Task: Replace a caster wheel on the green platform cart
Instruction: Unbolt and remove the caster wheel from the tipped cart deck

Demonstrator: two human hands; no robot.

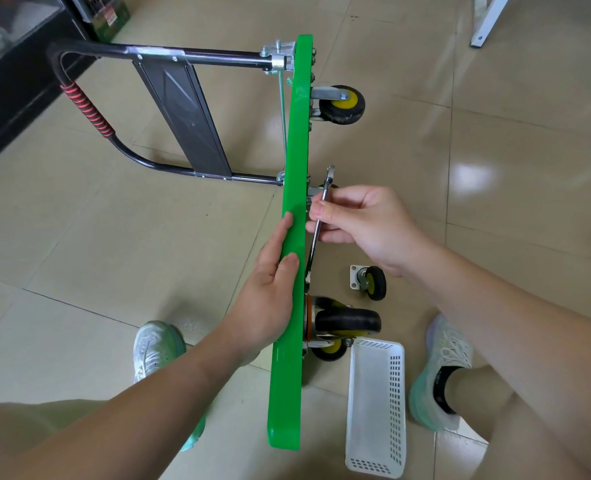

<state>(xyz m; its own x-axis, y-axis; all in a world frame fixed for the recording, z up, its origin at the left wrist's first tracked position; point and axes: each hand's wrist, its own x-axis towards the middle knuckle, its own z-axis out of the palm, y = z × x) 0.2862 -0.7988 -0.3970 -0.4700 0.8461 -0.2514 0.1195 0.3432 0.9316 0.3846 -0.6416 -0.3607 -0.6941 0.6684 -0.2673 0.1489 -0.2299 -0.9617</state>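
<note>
On glossy beige floor tiles [79, 237] lie a loose caster [370, 283] and basket [396, 403].

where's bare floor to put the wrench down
Bare floor lies right of the deck, between the far wheel and the right hand holding the wrench; also left of it, below the handle. Crowded around the loose caster, basket and shoe.

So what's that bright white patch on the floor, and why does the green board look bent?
Head view: the patch is glare, a light mirrored in the glossy beige floor tiles; head view again, the wide-angle lens bows the green cart platform slightly; the slim silver wrench looks sharp.
</note>
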